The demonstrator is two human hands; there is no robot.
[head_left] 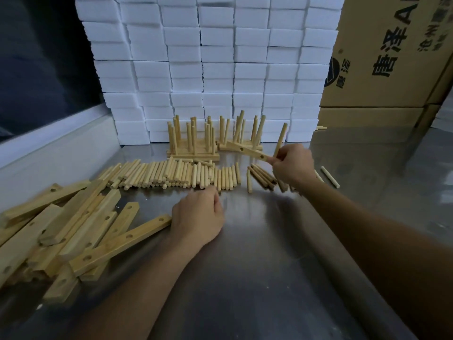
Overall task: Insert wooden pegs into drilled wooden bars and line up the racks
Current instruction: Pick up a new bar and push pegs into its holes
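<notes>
Closest to the person, the left hand (pixel 197 217) lies knuckles-up on the steel table (pixel 257 278), fingers curled together; its fingertips are hidden, so I cannot tell whether they hold anything. It touches the end of a drilled bar (pixel 120 244) that sticks out of the heap of bars (pixel 56 231) piled loosely at the left edge.

Just beyond the hand, a long row of loose pegs (pixel 171 175) lies side by side across the table, and a smaller bunch of pegs (pixel 261 176) sits under the right wrist. One stray peg (pixel 330 177) lies apart on the right.

The right hand (pixel 293 165) is raised above that bunch. Its fingers are pinched on one end of a bar with holes (pixel 247 150), which slants up to the left, and on an upright peg (pixel 280 139) standing at that same end.

Behind it, finished racks (pixel 193 141) with pegs standing up sit close together against a wall of stacked white blocks (pixel 215 65). Cardboard boxes (pixel 392 57) with printed characters stand at the far right.
</notes>
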